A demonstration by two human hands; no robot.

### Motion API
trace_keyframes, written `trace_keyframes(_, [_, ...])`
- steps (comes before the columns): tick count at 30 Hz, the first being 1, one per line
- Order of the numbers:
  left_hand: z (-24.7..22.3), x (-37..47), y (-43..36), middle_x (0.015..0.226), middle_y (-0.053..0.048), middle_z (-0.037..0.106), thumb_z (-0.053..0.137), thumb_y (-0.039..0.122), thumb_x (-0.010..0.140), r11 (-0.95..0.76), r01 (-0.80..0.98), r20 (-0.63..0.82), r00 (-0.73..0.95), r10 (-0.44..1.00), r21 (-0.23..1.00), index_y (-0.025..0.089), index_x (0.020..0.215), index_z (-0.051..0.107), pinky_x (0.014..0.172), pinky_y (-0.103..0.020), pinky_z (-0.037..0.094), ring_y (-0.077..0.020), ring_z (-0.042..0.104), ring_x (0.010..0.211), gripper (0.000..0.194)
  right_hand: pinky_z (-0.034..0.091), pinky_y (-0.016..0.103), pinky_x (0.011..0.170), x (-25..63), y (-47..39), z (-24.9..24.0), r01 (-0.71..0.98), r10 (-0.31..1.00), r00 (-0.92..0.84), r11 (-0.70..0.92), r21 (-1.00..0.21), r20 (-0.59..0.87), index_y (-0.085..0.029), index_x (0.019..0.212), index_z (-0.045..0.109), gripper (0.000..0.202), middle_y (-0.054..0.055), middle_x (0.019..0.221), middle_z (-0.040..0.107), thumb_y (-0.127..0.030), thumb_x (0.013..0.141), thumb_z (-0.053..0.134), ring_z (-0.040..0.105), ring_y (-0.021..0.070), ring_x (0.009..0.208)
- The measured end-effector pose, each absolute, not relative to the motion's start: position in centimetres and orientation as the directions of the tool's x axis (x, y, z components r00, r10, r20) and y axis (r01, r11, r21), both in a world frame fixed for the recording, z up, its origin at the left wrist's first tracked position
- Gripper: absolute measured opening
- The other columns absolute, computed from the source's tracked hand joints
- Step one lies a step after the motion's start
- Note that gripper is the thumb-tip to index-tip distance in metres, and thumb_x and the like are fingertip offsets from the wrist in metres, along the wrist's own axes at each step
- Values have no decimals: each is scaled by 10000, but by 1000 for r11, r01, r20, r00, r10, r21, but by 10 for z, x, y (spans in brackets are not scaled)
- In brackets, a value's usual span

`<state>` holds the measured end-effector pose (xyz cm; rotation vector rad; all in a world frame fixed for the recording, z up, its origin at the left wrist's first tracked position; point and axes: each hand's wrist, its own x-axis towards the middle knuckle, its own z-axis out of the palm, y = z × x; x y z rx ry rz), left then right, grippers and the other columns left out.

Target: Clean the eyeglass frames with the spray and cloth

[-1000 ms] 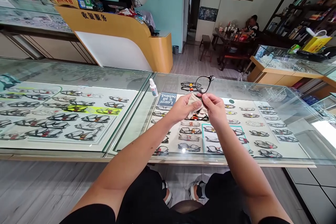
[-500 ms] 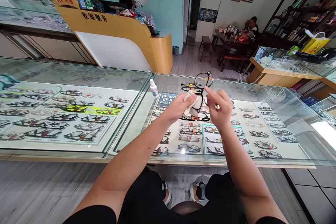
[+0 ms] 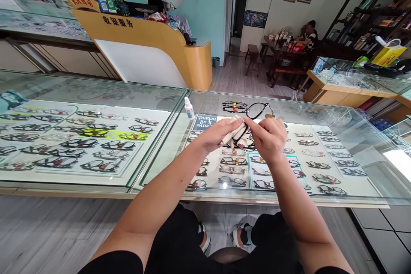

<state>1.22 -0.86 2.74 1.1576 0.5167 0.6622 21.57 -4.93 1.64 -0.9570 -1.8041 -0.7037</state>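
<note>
Black-framed eyeglasses (image 3: 253, 118) are held up above the glass counter, one round lens showing at the upper right. My left hand (image 3: 218, 133) is closed on a pale cloth (image 3: 231, 136), which is folded around the lower lens and partly hides it. At the middle of the frame, near the bridge, my right hand (image 3: 270, 138) pinches the glasses with thumb and fingertips. Both hands' fingertips almost meet there. Behind the glasses, two dark pairs of spectacles (image 3: 235, 106) lie close together on the counter.
A small white spray bottle (image 3: 189, 108) stands on the counter left of my hands. Rows of frames lie inside the glass showcase (image 3: 321, 199). A cash desk (image 3: 195, 62) with a person behind it is across the aisle; another person (image 3: 308, 36) sits at a far table.
My right hand has brought its fingers onto the middle of the frame. The eyeglasses have tilted and dropped slightly, and the cloth covers more of the lower lens.
</note>
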Motion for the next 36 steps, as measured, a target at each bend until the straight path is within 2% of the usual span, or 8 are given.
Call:
trace_keyframes(5, [30, 11, -7, 740, -91, 754, 860, 647, 846, 339, -243, -94, 672, 735, 909, 136, 877, 748, 525, -272, 584, -198, 734, 607, 524, 246, 393, 687, 219, -49, 18, 874, 386, -240, 486, 25, 891, -407, 1194, 872, 350, 14, 643, 503, -217, 1095, 594, 412, 181, 665])
trace_keyframes(12, [36, 4, 2, 928, -115, 825, 737, 490, 1015, 327, -407, -77, 522, 849, 853, 113, 1032, 799, 667, -265, 645, -180, 779, 750, 382, 256, 393, 680, 228, -46, 23, 921, 362, -82, 384, -68, 929, -351, 1123, 894, 282, 16, 619, 510, -287, 1091, 622, 403, 183, 635])
trace_keyframes(16, [36, 2, 10, 1166, -136, 829, 717, 480, 1033, 265, -511, -34, 418, 908, 818, 134, 1184, 778, 800, -277, 664, -203, 807, 989, 383, 318, 378, 689, 230, -48, 26, 901, 347, 47, 391, -189, 937, -289, 1097, 895, 271, 14, 633, 526, -323, 1091, 626, 460, 177, 634])
trace_keyframes(20, [32, 3, 17, 1176, -131, 820, 721, 484, 1031, 256, -554, -86, 314, 945, 792, 151, 1243, 712, 784, -294, 658, -201, 808, 973, 394, 377, 359, 696, 227, -52, 29, 815, 433, 156, 452, -364, 888, -261, 1093, 878, 265, -9, 643, 492, -393, 1074, 649, 484, 177, 638])
trace_keyframes(24, [30, 5, 22, 1033, -123, 820, 705, 411, 1055, 285, -570, -155, 267, 951, 770, 113, 1160, 697, 816, -299, 661, -190, 806, 915, 316, 357, 336, 654, 224, -55, 33, 618, 614, 255, 491, -614, 747, -247, 1026, 864, 249, -28, 655, 444, -458, 1002, 733, 435, 164, 636])
trace_keyframes(28, [28, 7, 20, 925, -95, 809, 711, 243, 1042, 300, -543, -195, 243, 950, 785, 98, 1106, 710, 785, -282, 650, -167, 787, 823, 159, 294, 319, 604, 225, -53, 35, 283, 878, 238, 347, -894, 416, -219, 906, 833, 309, -53, 604, 385, -527, 883, 828, 333, 140, 602])
trace_keyframes(31, [24, 10, 16, 951, -83, 818, 806, 242, 970, 262, -517, -135, 271, 953, 815, 113, 1124, 734, 768, -268, 637, -160, 779, 818, 214, 303, 314, 624, 224, -49, 33, 134, 969, 119, 200, -971, 216, -204, 837, 816, 377, -41, 610, 468, -571, 789, 889, 359, 135, 630])
trace_keyframes(36, [17, 15, 13, 860, -54, 800, 953, 371, 829, 231, -480, -37, 379, 925, 846, 126, 1003, 761, 707, -251, 592, -154, 742, 751, 357, 336, 316, 679, 217, -45, 31, 43, 996, 65, 64, -997, 66, -183, 853, 819, 492, -27, 667, 566, -637, 699, 927, 394, 124, 659])
